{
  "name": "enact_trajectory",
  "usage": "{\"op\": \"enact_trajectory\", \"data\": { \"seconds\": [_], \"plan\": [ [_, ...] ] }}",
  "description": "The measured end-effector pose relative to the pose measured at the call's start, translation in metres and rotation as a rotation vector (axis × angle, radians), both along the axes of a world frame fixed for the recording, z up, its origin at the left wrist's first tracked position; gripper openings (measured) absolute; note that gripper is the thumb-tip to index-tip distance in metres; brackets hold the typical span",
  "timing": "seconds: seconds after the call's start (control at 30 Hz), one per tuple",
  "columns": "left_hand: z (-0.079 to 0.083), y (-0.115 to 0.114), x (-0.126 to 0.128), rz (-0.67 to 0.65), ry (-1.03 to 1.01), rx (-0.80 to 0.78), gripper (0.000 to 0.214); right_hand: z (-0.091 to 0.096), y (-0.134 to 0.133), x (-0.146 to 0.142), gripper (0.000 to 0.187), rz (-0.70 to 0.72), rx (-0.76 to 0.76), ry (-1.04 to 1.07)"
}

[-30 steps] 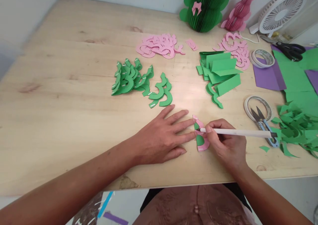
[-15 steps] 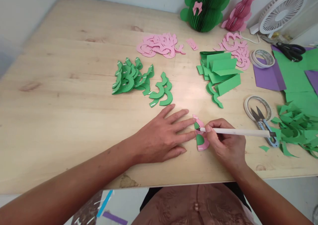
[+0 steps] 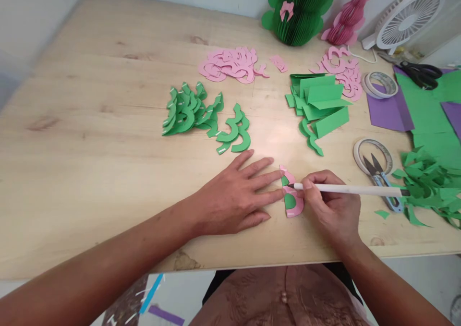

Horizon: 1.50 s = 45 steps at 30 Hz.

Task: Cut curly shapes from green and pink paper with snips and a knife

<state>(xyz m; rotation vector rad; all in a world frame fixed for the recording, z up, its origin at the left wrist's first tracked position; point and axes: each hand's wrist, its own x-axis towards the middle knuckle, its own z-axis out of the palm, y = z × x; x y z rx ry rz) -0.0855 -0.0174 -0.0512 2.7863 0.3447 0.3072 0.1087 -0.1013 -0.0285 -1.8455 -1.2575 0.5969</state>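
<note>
My left hand [image 3: 237, 196] lies flat on the table with its fingers spread. Two of its fingertips press on the left edge of a pink curved paper cutout [image 3: 297, 207]. Green paper [image 3: 289, 201] shows inside the cutout's curves. In my right hand [image 3: 333, 208] is a slim white pen [image 3: 356, 189], held in a writing grip. The pen's dark tip touches or hovers just over the middle of the pink cutout; I cannot tell which.
Beyond my left hand lie green cutouts [image 3: 190, 112] and pink cutouts [image 3: 230, 64]. Folded green paper [image 3: 324, 98] is ahead. At right are tape rolls [image 3: 382, 85], small snips [image 3: 383, 182], green scraps [image 3: 432, 187], black scissors [image 3: 421, 74] and a white fan [image 3: 408, 21].
My right hand and the pen have shifted slightly to the right, the tip drawing back a little across the pink cutout. My left hand stays in place.
</note>
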Motion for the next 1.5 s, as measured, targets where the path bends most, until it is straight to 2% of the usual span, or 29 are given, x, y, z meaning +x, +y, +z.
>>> {"op": "enact_trajectory", "data": {
  "seconds": [0.27,0.37,0.63,0.8,1.1,1.5],
  "plan": [
    [0.000,0.001,-0.001,-0.017,-0.010,0.007,0.042,0.001,-0.001,0.004,0.011,-0.048,0.025,0.099],
    [-0.001,0.001,0.000,-0.022,-0.006,0.009,0.042,0.006,-0.004,0.006,0.011,-0.024,0.016,0.081],
    [0.000,0.001,-0.001,-0.033,0.007,0.010,0.042,0.009,-0.025,0.012,0.010,0.159,-0.008,-0.157],
    [0.000,0.002,-0.001,-0.029,0.021,0.010,0.042,0.009,-0.032,0.010,0.008,0.227,-0.036,-0.303],
    [0.001,0.001,0.000,-0.024,0.018,0.008,0.042,0.004,-0.036,0.011,0.010,0.242,0.088,-0.310],
    [0.000,-0.001,0.000,0.008,-0.014,0.008,0.040,0.000,-0.034,0.013,0.024,0.431,0.309,-0.516]
  ]
}}
